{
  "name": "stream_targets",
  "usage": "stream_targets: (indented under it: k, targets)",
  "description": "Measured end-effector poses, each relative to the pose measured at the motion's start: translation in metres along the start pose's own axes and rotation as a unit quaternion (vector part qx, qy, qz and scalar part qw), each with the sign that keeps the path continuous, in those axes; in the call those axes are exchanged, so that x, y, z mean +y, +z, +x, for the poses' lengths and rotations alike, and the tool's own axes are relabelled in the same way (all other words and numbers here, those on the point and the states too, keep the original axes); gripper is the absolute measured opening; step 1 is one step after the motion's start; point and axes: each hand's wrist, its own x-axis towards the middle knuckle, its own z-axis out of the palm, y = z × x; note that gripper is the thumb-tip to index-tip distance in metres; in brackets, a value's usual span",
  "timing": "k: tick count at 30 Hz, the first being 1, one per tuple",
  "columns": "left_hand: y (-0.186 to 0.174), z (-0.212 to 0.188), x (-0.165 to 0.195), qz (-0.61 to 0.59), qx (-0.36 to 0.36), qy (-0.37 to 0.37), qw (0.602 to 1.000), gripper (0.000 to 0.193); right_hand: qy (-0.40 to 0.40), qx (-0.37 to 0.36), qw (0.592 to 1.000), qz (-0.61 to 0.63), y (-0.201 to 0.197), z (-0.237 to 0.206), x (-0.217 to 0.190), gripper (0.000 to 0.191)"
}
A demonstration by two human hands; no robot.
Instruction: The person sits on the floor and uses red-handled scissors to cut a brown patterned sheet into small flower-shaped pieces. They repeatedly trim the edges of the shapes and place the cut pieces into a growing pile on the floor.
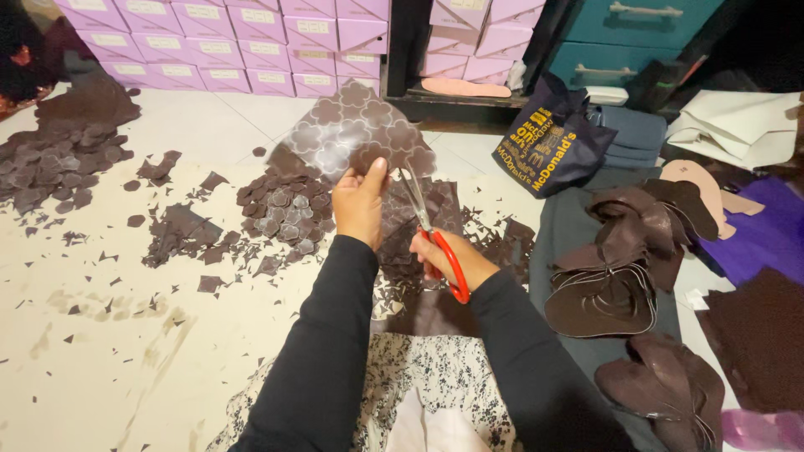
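Note:
My left hand holds up a dark brown sheet marked with a pale pattern of rounded shapes, pinching its lower edge. My right hand grips red-handled scissors, the blades pointing up at the sheet's lower right edge next to my left thumb. Below the sheet lies a heap of small cut brown pieces. Brown offcuts cover my lap under both hands.
A second heap of cut pieces lies at the far left on the pale floor. Stacked pink boxes line the back. A dark blue printed bag and brown shoe-shaped cutouts sit to the right.

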Motion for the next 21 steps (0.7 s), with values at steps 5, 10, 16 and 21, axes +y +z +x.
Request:
stream_targets:
  k: [5, 10, 16, 21]
  targets:
    - [0.003, -0.005, -0.007, 0.021, -0.052, -0.021, 0.998, 0.028, -0.012, 0.035, 0.999, 0.007, -0.003, 0.003, -0.001, 0.043]
    - [0.008, -0.005, -0.009, 0.058, -0.096, -0.038, 0.993, 0.03, -0.013, 0.061, 0.997, 0.042, -0.01, 0.001, 0.0, 0.044]
    - [0.006, -0.004, -0.01, 0.078, -0.1, -0.053, 0.991, 0.027, -0.04, 0.075, 0.996, 0.026, -0.008, -0.004, -0.008, 0.047]
    - [0.006, -0.005, -0.01, 0.073, -0.078, -0.061, 0.992, 0.026, -0.03, 0.087, 0.995, 0.033, -0.002, -0.009, -0.018, 0.05]
